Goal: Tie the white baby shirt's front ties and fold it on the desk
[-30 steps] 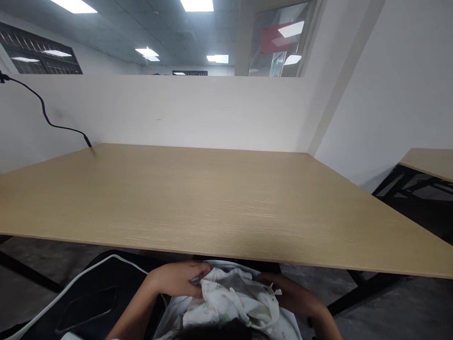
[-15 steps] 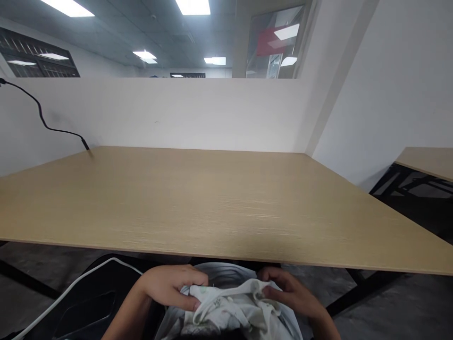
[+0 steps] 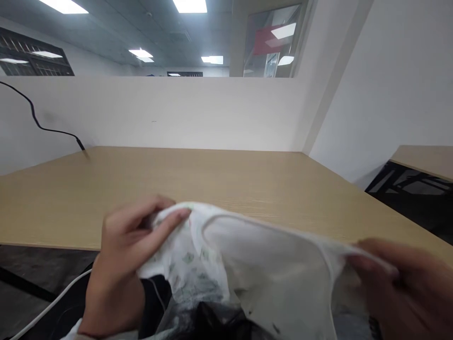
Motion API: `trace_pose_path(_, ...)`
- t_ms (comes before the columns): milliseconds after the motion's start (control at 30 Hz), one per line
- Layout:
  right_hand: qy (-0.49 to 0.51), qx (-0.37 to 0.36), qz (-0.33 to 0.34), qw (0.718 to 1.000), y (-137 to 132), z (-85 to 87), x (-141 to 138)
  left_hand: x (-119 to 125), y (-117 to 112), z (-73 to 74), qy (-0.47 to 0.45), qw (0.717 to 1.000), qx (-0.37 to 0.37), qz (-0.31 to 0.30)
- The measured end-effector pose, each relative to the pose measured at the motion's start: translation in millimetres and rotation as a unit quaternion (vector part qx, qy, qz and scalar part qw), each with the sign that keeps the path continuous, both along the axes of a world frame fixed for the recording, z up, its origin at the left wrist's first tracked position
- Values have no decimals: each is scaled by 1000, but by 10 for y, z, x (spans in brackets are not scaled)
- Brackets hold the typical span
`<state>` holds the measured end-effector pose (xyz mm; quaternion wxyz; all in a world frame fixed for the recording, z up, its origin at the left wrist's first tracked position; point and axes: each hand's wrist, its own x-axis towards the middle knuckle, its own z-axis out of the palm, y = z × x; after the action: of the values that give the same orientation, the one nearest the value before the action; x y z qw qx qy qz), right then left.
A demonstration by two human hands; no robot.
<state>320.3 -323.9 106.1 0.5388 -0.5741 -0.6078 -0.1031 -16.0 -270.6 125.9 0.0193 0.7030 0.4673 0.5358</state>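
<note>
Left hand (image 3: 125, 245): clamped on the upper left of the white cloth (image 3: 279, 269), thumb on the near side and fingers behind.
Right hand (image 3: 399, 278): blurred, clamped on the cloth's far right end, which passes between thumb and fingers.
Cloth: raised and stretched between both hands at the near side of the tabletop (image 3: 212, 177), its upper edge sloping down to the right; the left part bunched and printed in green, the middle plain and slightly see-through, the lower part hanging toward the bottom of the view. Whether it touches the tabletop cannot be told.
Container: grey, crumpled material (image 3: 173, 318) shows beneath the cloth; whether it is a bag, and what it may hold, cannot be told. A dark shape (image 3: 215, 323) overlaps it at the bottom middle.
Tabletop: pale wood, running back to a low white partition (image 3: 198, 113).
Black cable (image 3: 33, 115): curving down in front of the partition to the tabletop's far left corner.
White cord (image 3: 53, 302): at lower left, below the tabletop, lying along something black.
Second table (image 3: 424, 158): at the right edge, on black legs.
</note>
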Motion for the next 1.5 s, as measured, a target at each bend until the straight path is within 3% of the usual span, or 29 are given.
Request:
trace_pose_path(33,-45,3,6,999,160,123,-18,23,114,133,29,999,24,33)
trace_pose_path(67,-81,69,21,994,368,224,-28,41,266,247,60,996,37,61)
trace_pose_path(133,-137,97,37,985,888,335,-35,70,668,385,136,987,5,83)
trace_pose_path(200,-177,29,35,983,1449,297,-38,108,1131,362,201,972,-57,110)
trace_pose_path(267,-227,-69,20,971,1931,117,-39,156,1558,173,250,948,-125,152)
trace_pose_path(333,-273,-148,24,950,2262,-149,-28,193,1873,-131,306,921,-170,168)
trace_pose_path(400,-306,-200,47,929,2428,-416,-1,194,2052,-470,344,902,-227,127)
trace_pose_path(500,-315,-262,98,907,2462,-654,51,125,2137,-878,348,866,-358,-22)
trace_pose_path(600,-321,-314,146,882,2427,-634,51,36,2156,-1058,350,841,-407,-74)
trace_pose_path(700,-315,-368,185,855,2479,-484,-45,24,2210,-1036,352,839,-411,-55)
trace_pose_path(767,-297,-392,228,841,2585,-400,-160,98,2263,-957,353,852,-382,-60)
trace_pose_path(867,-276,-410,327,806,2803,-369,-367,320,2333,-822,365,870,-285,-168)
trace_pose_path(933,-268,-425,394,770,2939,-423,-482,487,2358,-773,370,858,-250,-254)
trace_pose_path(1000,-258,-433,434,747,3034,-525,-538,609,2359,-783,373,847,-246,-289)
trace_pose_path(1200,-195,-429,457,754,3077,-758,-349,586,2313,-993,300,864,-226,-335)
trace_pose_path(1400,-103,-444,485,746,2969,-647,-210,543,2316,-1071,205,863,-251,-389)
trace_pose_path(1500,-86,-443,493,744,2930,-615,-203,631,2310,-1119,116,881,-270,-371)
